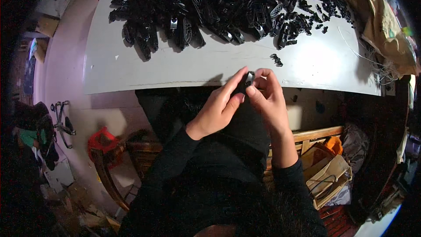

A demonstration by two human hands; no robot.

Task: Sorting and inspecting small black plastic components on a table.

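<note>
A small black plastic part (249,79) with a shiny end is held over the table's near edge. My left hand (219,107) closes on it from the left, fingers straight along its side and thumb underneath. From the right, my right hand (271,101) grips its shiny end between thumb and bent fingers. The palms hide most of the part, so its full shape cannot be made out. Just beyond my right hand lies a short strip of small black pieces (276,60) on the white tabletop (175,68).
A big heap of long black plastic parts (193,4) covers the table's far side, with smaller black bits (318,13) at its right. Brown paper (377,17) and tangled pale thread (381,66) lie along the right edge. A paper bag (329,177) rests on the wooden bench at lower right.
</note>
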